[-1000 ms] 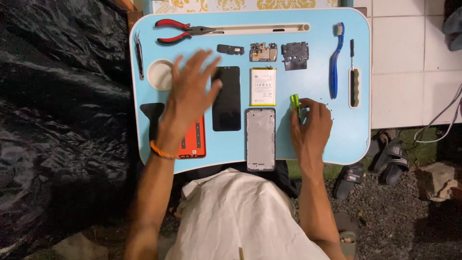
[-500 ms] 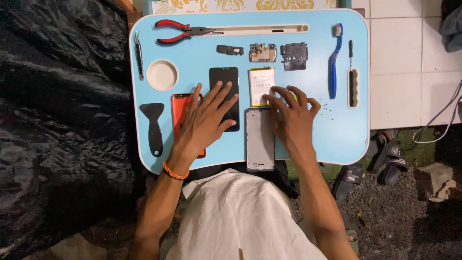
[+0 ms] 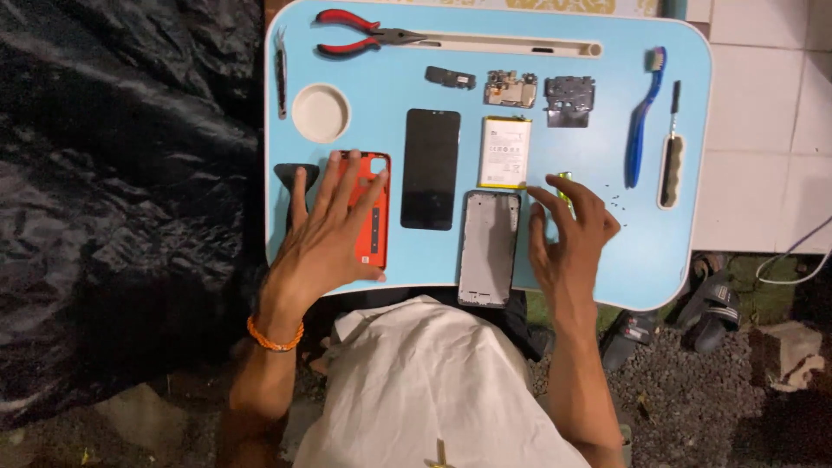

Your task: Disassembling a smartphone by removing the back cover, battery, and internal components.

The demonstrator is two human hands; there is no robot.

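- Left hand: released, lying flat with fingers spread on the orange back cover; a sideways slip could push the cover off the near edge of the surface.
- Right hand: released, fingers curled just right of the grey phone frame, fingertips by a small green tool. Loose screws nearby could scatter if brushed.

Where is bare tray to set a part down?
Bare patches: the tray's front right corner, beyond the right hand, and between the toothbrush and the bracket. The middle is crowded with the screen, battery, frame.
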